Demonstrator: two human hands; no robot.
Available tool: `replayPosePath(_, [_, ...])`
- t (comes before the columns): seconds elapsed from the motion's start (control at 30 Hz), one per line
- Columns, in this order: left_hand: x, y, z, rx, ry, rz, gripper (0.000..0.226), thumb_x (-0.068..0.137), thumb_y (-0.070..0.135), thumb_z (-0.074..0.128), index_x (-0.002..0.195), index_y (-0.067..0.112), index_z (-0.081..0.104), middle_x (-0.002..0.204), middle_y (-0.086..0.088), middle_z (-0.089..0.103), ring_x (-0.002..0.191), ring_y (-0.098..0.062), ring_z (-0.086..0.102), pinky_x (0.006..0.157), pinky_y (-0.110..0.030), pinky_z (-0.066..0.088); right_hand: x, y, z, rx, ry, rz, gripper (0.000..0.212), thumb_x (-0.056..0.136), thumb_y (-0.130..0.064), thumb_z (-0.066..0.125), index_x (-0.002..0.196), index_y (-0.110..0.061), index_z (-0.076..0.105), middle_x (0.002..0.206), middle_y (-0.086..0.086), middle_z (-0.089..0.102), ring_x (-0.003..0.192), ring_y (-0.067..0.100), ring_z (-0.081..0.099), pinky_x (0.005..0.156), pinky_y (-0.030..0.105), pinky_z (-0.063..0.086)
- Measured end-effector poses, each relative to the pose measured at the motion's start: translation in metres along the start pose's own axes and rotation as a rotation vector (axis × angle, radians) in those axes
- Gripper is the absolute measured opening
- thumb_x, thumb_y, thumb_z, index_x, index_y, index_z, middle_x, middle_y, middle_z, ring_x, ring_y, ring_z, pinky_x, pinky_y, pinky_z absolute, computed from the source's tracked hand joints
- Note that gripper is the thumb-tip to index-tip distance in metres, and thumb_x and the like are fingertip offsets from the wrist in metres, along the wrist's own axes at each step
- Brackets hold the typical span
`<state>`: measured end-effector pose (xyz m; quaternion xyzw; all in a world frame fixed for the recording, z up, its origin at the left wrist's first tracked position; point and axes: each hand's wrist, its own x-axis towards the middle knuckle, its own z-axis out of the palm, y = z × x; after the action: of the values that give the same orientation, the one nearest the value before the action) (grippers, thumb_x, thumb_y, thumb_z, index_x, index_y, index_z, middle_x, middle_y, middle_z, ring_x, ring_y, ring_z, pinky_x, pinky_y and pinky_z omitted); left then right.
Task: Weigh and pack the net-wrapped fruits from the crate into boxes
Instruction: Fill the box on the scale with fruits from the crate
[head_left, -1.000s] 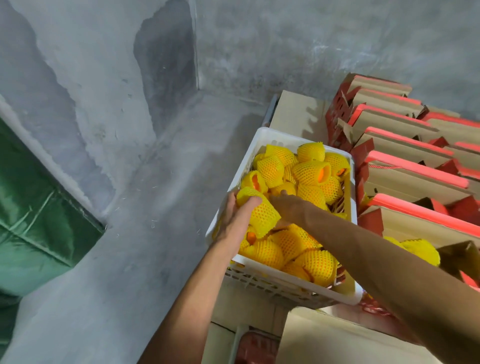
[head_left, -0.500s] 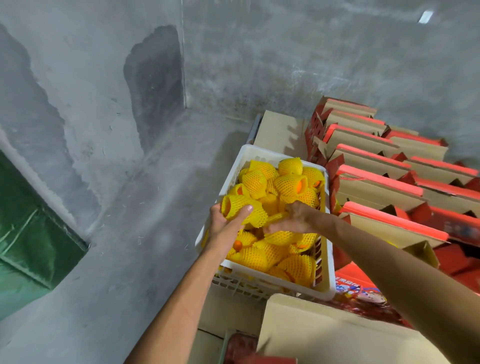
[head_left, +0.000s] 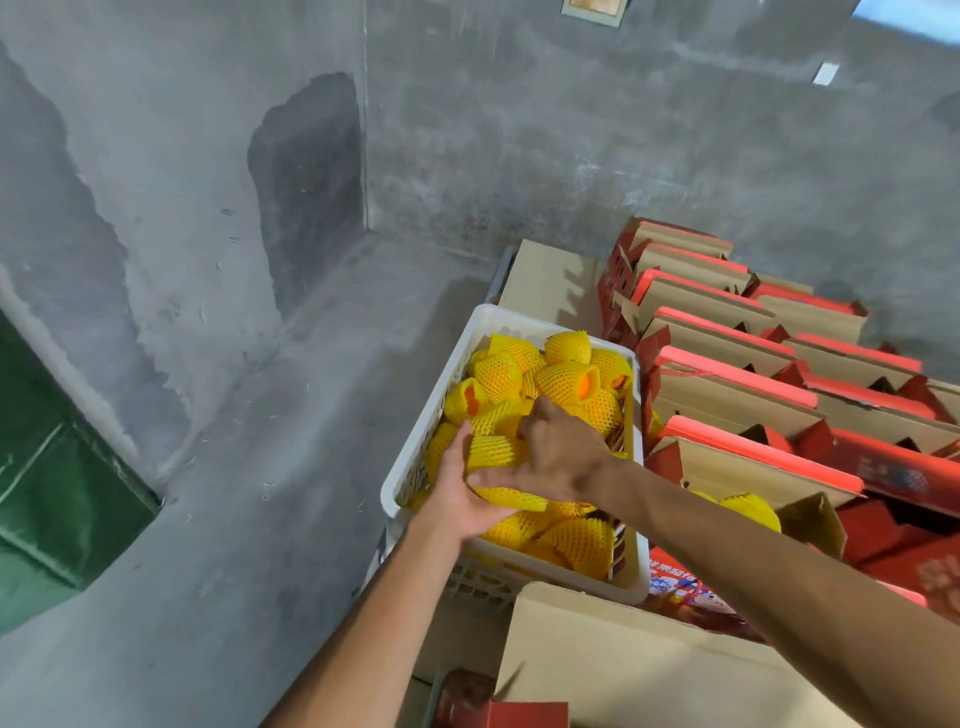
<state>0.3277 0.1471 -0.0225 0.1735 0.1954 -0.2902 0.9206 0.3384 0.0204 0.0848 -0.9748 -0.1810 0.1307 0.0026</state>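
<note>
Left hand (head_left: 460, 499) and right hand (head_left: 558, 452) clasp 1 net-wrapped fruit (head_left: 498, 457) above the white crate (head_left: 415, 467). Red boxes (head_left: 737, 374) beside the crate bear print too blurred to read.

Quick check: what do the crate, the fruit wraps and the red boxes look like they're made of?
Crate: white moulded plastic, likely; smooth rim, slotted walls.
Fruit wraps: yellow foam netting, apparently; soft open mesh.
Red boxes: cardboard; brown raw insides, printed red outsides.

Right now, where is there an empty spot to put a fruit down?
Bare cardboard behind the white crate, and the big flap in front of it. The crate is heaped with netted fruits and both hands; the red boxes stand tightly packed.
</note>
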Motion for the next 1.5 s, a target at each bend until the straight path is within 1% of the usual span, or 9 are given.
replayPosePath(0.17, [0.007,0.006,0.002,-0.081,0.138,0.019,0.054,0.097,0.062,0.050,0.111,0.014,0.070,0.095,-0.022,0.076,0.079,-0.041,0.075,0.070,-0.049,0.062,0.039,0.003,0.006,0.150,0.167,0.071,0.079,0.087,-0.083,0.043,0.122,-0.015,0.061,0.116,0.008,0.053,0.112,0.029,0.057,0.093,0.046,0.051])
replayPosePath(0.3, [0.010,0.004,-0.001,-0.166,0.222,0.059,0.060,0.095,0.066,0.049,0.123,0.015,0.065,0.110,-0.024,0.072,0.102,-0.040,0.064,0.091,-0.047,0.051,0.091,-0.003,0.013,0.201,0.093,0.098,0.063,0.096,-0.057,0.057,0.142,-0.015,0.047,0.139,0.014,0.047,0.128,0.036,0.052,0.104,0.048,0.047])
replayPosePath(0.6, [0.025,0.005,-0.009,-0.147,0.280,0.081,0.062,0.089,0.069,0.053,0.126,0.024,0.071,0.124,-0.018,0.071,0.126,-0.040,0.057,0.111,-0.052,0.041,0.186,-0.028,0.049,0.146,-0.093,0.091,0.085,0.088,-0.041,0.073,0.158,-0.020,0.029,0.158,0.011,0.036,0.144,0.032,0.041,0.115,0.043,0.040])
replayPosePath(0.87, [0.032,0.006,-0.017,-0.161,0.275,0.036,0.074,0.079,0.070,0.066,0.133,0.020,0.060,0.128,-0.021,0.067,0.122,-0.041,0.059,0.106,-0.051,0.045,0.198,-0.021,0.066,0.089,-0.014,0.065,0.089,0.080,-0.045,0.080,0.152,-0.017,0.037,0.146,0.013,0.050,0.134,0.034,0.052,0.107,0.043,0.047])
replayPosePath(1.0, [0.021,0.007,-0.008,-0.101,0.251,0.059,0.070,0.085,0.068,0.059,0.137,0.020,0.059,0.130,-0.019,0.065,0.114,-0.038,0.058,0.092,-0.047,0.048,0.175,-0.014,0.045,0.155,0.030,0.096,0.090,0.075,-0.050,0.083,0.149,-0.020,0.041,0.142,0.013,0.050,0.129,0.036,0.054,0.103,0.043,0.048])
replayPosePath(1.13, [0.001,0.005,0.004,-0.059,0.181,0.068,0.071,0.091,0.065,0.054,0.141,0.014,0.058,0.133,-0.022,0.063,0.114,-0.037,0.060,0.104,-0.048,0.046,0.131,-0.002,0.009,0.270,0.143,0.141,0.090,0.073,-0.057,0.081,0.145,-0.018,0.043,0.138,0.012,0.054,0.127,0.034,0.054,0.097,0.040,0.047])
replayPosePath(1.3, [-0.042,-0.011,0.033,0.030,0.088,0.111,0.057,0.093,0.064,0.052,0.097,0.011,0.074,0.091,-0.020,0.075,0.075,-0.037,0.075,0.066,-0.046,0.061,0.033,0.010,-0.037,0.510,0.288,0.156,0.076,0.074,-0.055,0.082,0.134,-0.019,0.050,0.112,0.008,0.064,0.105,0.028,0.060,0.077,0.031,0.042])
replayPosePath(1.4, [-0.083,-0.021,0.059,0.063,0.040,0.141,0.057,0.095,0.063,0.053,0.098,0.011,0.077,0.098,-0.019,0.075,0.081,-0.037,0.075,0.069,-0.048,0.061,-0.036,0.004,-0.059,0.615,0.404,0.144,0.066,0.073,-0.055,0.081,0.123,-0.021,0.055,0.089,-0.002,0.063,0.090,0.023,0.061,0.071,0.032,0.044])
replayPosePath(1.5, [-0.130,-0.036,0.084,0.167,0.007,0.181,0.051,0.097,0.061,0.051,0.110,0.016,0.072,0.105,-0.018,0.075,0.089,-0.037,0.075,0.077,-0.049,0.061,-0.102,-0.003,-0.075,0.716,0.500,0.134,0.057,0.073,-0.059,0.081,0.112,-0.023,0.059,0.094,0.004,0.070,0.091,0.025,0.067,0.079,0.039,0.055])
